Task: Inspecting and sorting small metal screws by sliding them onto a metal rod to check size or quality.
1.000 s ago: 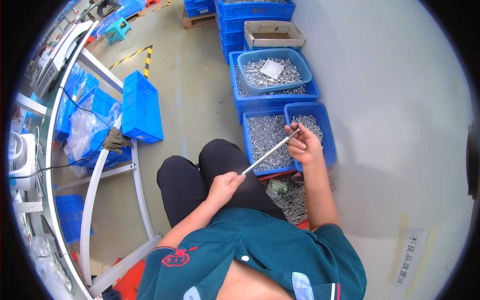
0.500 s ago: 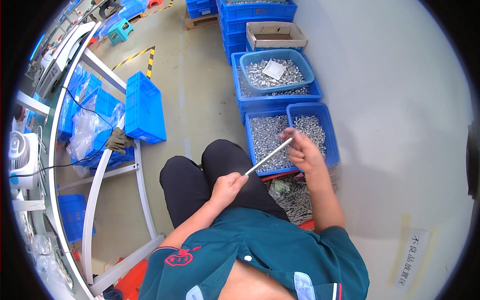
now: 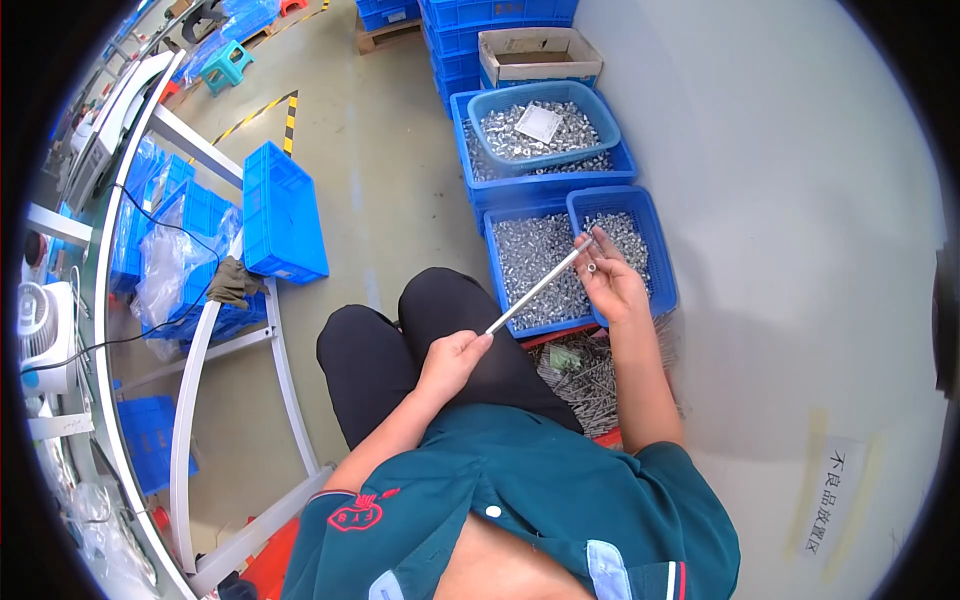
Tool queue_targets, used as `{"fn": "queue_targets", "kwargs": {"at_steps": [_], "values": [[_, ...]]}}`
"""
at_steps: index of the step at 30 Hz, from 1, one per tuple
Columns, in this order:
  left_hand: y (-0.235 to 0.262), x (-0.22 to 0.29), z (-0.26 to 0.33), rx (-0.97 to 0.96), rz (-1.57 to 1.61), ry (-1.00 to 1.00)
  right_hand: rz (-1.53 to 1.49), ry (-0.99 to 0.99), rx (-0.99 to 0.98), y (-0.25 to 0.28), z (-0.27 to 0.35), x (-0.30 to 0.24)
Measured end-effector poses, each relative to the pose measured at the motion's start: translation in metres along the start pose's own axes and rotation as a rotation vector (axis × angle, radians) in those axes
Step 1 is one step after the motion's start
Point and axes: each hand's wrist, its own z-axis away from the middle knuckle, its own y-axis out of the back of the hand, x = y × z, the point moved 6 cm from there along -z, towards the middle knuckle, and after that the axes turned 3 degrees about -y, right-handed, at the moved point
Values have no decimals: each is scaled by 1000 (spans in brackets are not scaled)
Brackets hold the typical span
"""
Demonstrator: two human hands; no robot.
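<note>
My left hand (image 3: 452,364) is closed around the lower end of a slim, straight metal rod (image 3: 540,287), which slants up to the right above my thigh. At the rod's upper end, the thumb and fingers of my right hand (image 3: 614,288) are pinched together. A small silvery nut (image 3: 592,267) shows against the fingers of that hand; whether another piece sits on the rod's tip is too small to tell. Beneath the rod and right hand are a blue bin of small metal parts (image 3: 521,248) and a narrower blue basket of similar parts (image 3: 655,262).
Below the bins lies a heap of metal rods (image 3: 597,392). A light-blue basket (image 3: 478,125) of metal parts and an open carton (image 3: 540,72) stand farther back. On the left are a white-framed workbench (image 3: 190,420) and an empty blue crate (image 3: 287,215). A pale wall (image 3: 770,230) rises at right.
My right hand's fingers have opened out somewhat around the rod's upper end, and a nut now shows against them. The rod and left hand have shifted slightly; the whole view has tilted a little.
</note>
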Motion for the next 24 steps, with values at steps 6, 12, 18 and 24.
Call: {"fn": "queue_targets", "kwargs": {"at_steps": [6,12,18,24], "values": [[0,0,2,-6,-20,-27,69,75,4,-15,-2,-11],[1,3,3,-23,-34,-26,60,97,19,-14,-9,-17],[1,4,3,-22,-41,-32,164,101,36,-18,-9,-17],[1,2,1,-35,-37,-25,322,100,33,-26,-9,-20]]}}
